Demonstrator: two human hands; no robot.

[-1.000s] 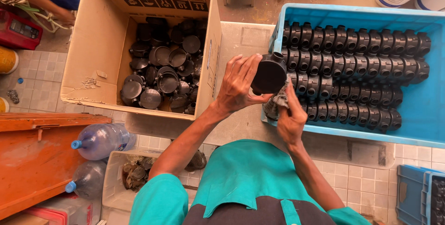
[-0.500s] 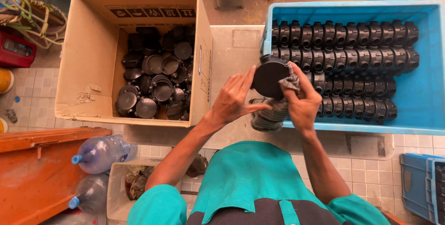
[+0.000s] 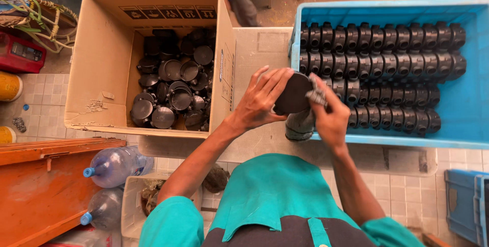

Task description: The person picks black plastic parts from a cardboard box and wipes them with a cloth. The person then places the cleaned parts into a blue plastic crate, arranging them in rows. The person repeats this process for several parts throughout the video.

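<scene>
Filling the right side, a blue crate (image 3: 473,74) is packed with rows of black fittings (image 3: 387,58); loose ones are heaped in a cardboard box (image 3: 97,74). Between them, a black round part (image 3: 294,94) is gripped by the left hand (image 3: 260,102) and right hand (image 3: 331,114), now lower than a second ago.

We hold a black round part (image 3: 294,93) between our left hand (image 3: 260,102) and right hand (image 3: 330,117); cardboard box (image 3: 97,63) at ten o'clock, blue crate (image 3: 473,109) at two.
</scene>
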